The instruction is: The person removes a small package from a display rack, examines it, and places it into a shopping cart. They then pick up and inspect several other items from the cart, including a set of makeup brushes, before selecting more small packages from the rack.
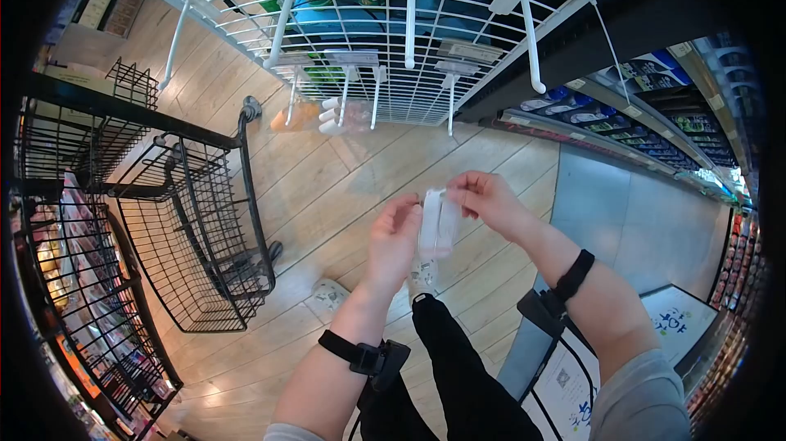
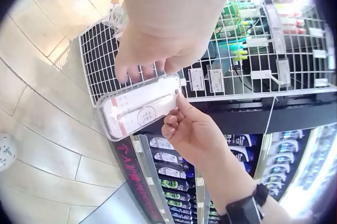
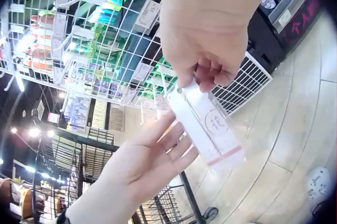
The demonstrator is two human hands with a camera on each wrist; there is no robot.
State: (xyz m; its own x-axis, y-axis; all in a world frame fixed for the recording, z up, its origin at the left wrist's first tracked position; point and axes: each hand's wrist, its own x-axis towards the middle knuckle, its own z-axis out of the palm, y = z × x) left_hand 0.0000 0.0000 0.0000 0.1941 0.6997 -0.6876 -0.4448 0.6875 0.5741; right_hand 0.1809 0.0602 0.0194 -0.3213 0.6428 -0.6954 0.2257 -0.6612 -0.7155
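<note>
A slim clear plastic pack (image 2: 139,109) with a white card and a circled character on its face is held between both hands, tilted in the wrist views. My right hand (image 1: 489,202) pinches its top end, thumb and fingers at the hanging-hole corner. Along the pack's side, my left hand (image 1: 393,236) holds the edge; its fingers pass partly behind the pack in the right wrist view, so their tips are hidden there. The pack (image 1: 440,224) hangs over the floor in front of the body in the head view.
A white wire rack (image 1: 409,31) with hooks and green packages stands ahead. To the left is a black wire shopping cart (image 1: 192,228). Shelves of boxed goods (image 1: 606,109) line the right, above a grey floor strip (image 1: 606,195). A shoe (image 1: 424,277) shows below the hands.
</note>
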